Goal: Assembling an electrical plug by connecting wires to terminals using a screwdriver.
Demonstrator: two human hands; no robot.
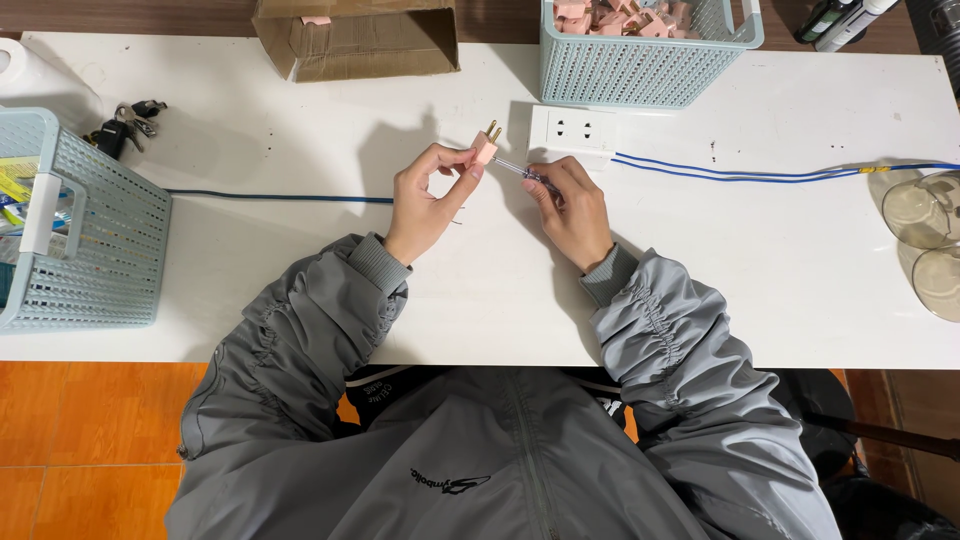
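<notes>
We look down on a long white bench (800, 290) whose flat top fills most of the view and is lightly speckled with dark marks near its far right corner. Beyond the far edge we see a strip of dark brown wooden surface (150, 15). Below the near edge, at the left, lies a floor of orange tiles (80, 440) with pale joints between them. The light is even and bright, and it casts soft grey shadows across the bench top toward the far edge.
</notes>
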